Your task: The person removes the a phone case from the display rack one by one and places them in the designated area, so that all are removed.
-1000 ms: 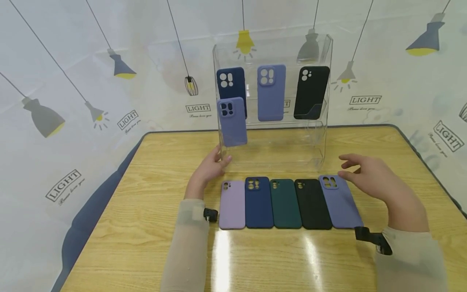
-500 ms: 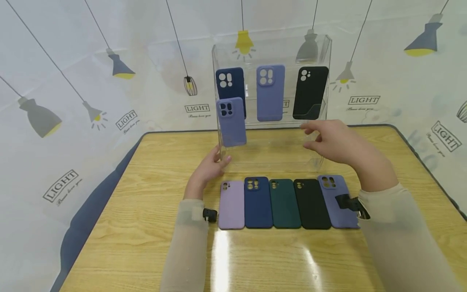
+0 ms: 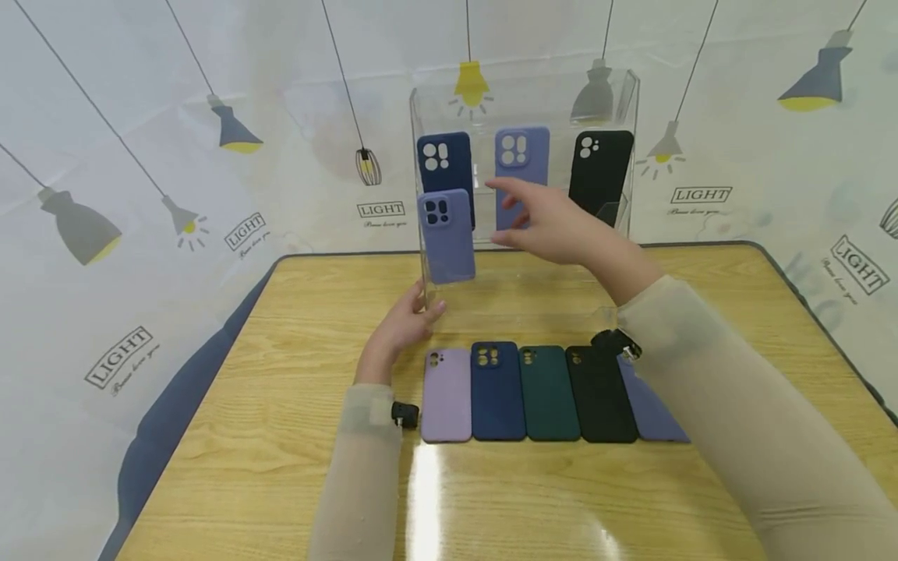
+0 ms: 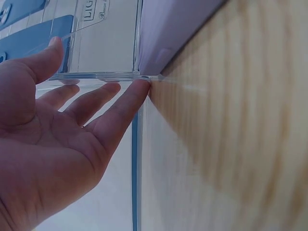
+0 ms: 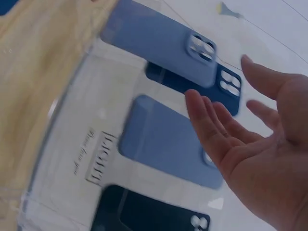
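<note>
A clear acrylic display stand (image 3: 418,105) holds upright phone cases: a navy case (image 3: 443,167), a blue-purple case (image 3: 522,160) and a black case (image 3: 599,167) above, and another blue-purple case (image 3: 452,253) lower left. My left hand (image 3: 400,326) rests against the stand's lower left side; in the left wrist view its straight fingertips touch the clear edge (image 4: 108,77), thumb on the other side. Holding nothing, my right hand (image 3: 550,222) hovers with fingers spread before the middle case, partly covering it. In the right wrist view its fingers (image 5: 211,127) overlap that case.
Before the stand lies a row of phone cases: lilac (image 3: 447,401), navy (image 3: 498,401), dark green (image 3: 550,401), black (image 3: 606,405) and blue-purple (image 3: 652,405), the last partly under the right sleeve (image 3: 722,382). A lamp-printed backdrop (image 3: 309,101) stands behind the wooden table (image 3: 266,436).
My right hand has moved left and up from beside the rightmost case in the row to the front of the stand's upper tier. The left hand and the cases have stayed put.
</note>
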A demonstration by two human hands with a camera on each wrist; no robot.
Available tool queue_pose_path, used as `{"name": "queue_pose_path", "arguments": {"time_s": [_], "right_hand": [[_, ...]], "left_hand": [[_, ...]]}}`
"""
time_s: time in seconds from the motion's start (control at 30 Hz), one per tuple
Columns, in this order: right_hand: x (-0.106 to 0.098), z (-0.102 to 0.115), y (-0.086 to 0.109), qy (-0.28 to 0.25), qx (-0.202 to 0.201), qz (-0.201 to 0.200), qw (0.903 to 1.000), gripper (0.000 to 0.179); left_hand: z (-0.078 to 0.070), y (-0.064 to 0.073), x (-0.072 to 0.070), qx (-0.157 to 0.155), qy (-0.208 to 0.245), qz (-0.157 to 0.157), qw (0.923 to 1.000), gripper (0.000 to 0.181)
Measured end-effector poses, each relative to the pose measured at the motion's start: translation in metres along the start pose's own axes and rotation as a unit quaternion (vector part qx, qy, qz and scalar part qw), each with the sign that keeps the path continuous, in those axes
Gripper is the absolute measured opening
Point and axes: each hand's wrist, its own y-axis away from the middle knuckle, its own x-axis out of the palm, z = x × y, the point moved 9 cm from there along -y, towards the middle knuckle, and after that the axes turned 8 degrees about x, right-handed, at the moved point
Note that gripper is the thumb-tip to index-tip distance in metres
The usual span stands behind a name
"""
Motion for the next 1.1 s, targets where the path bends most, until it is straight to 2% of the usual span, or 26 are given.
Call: {"name": "queue_pose_path", "arguments": {"time_s": [0.07, 0.17, 0.27, 0.43, 0.67, 0.9, 1.1], "right_hand": [[0.005, -0.001, -0.013, -0.040, 0.014, 0.000, 0.9991, 0.084], [0.012, -0.003, -0.027, -0.069, 0.028, -0.015, 0.9971, 0.086], [0.018, -0.002, -0.037, -0.075, 0.034, -0.028, 0.9962, 0.086], [0.031, 0.004, -0.048, -0.073, 0.040, -0.020, 0.9963, 0.087], [0.043, 0.007, -0.054, -0.065, 0.060, -0.001, 0.9961, 0.088], [0.047, 0.004, -0.055, -0.091, 0.041, -0.032, 0.9945, 0.075], [0.055, -0.009, -0.056, -0.133, 0.013, -0.063, 0.9889, 0.072]], "left_hand": [[-0.002, 0.000, 0.001, 0.002, 0.001, 0.000, 1.0000, 0.080], [-0.002, 0.000, 0.001, 0.001, 0.000, -0.001, 1.0000, 0.080], [0.000, 0.000, 0.001, -0.002, -0.002, -0.001, 1.0000, 0.082], [0.001, 0.001, -0.001, -0.003, -0.008, -0.005, 1.0000, 0.082], [0.003, -0.001, 0.000, 0.004, -0.011, -0.001, 0.9999, 0.081], [-0.001, -0.001, 0.000, 0.008, -0.003, -0.006, 0.9999, 0.079], [0.000, 0.000, 0.000, -0.002, -0.006, -0.007, 0.9999, 0.080]]}}
